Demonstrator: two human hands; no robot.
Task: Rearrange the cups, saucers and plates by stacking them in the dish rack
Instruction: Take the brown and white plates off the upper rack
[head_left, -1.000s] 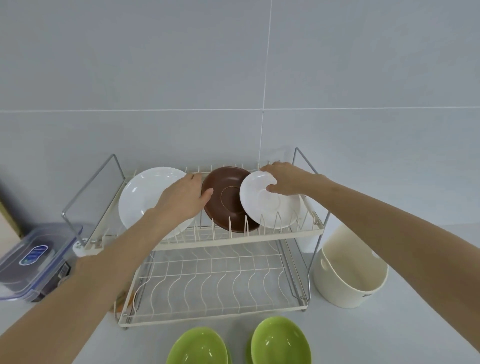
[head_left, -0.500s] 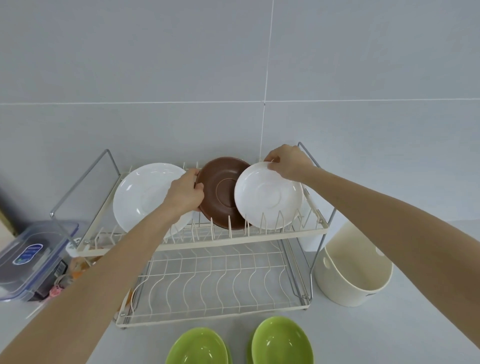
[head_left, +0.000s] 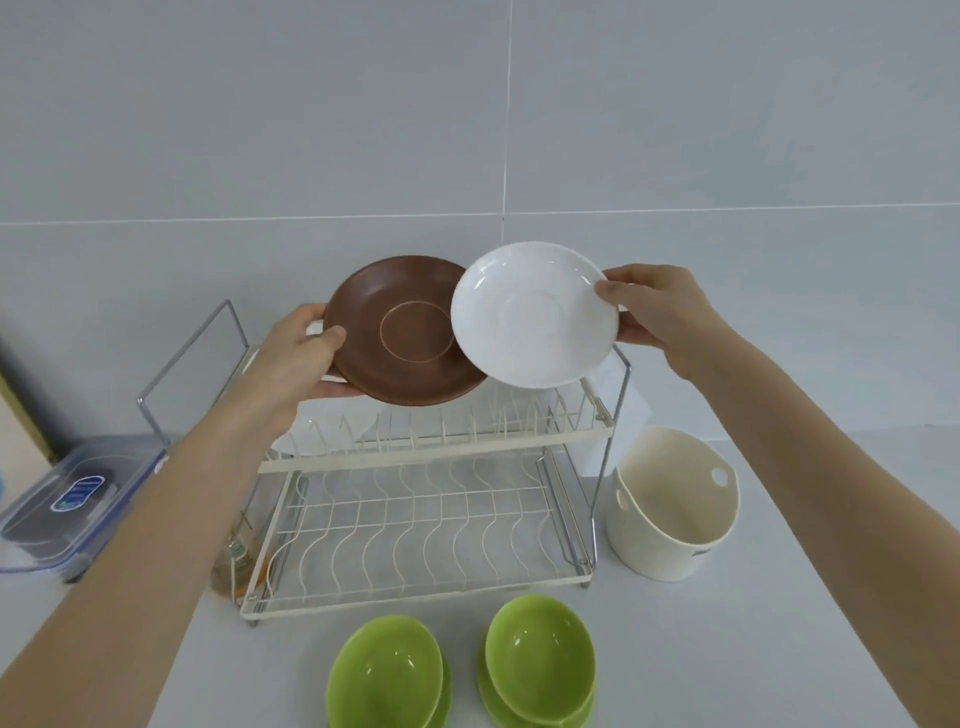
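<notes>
My left hand (head_left: 298, 358) grips the left rim of a brown saucer (head_left: 400, 332), held in the air above the two-tier wire dish rack (head_left: 436, 457). My right hand (head_left: 657, 314) pinches the right rim of a white saucer (head_left: 535, 317), which overlaps the brown one's right edge. A white plate (head_left: 322, 431) stands in the rack's upper tier on the left, mostly hidden behind my left wrist. Two green cups sit on green saucers in front of the rack, one on the left (head_left: 387, 675) and one on the right (head_left: 540, 660).
A cream plastic utensil holder (head_left: 675, 519) stands right of the rack. A clear lidded container (head_left: 78, 499) sits at the far left. A small bottle (head_left: 236, 556) stands by the rack's left front corner. The tiled wall rises close behind.
Both saucers have been lifted out of the upper tier's slots and now hang above the rack. Both hands rose with them.
</notes>
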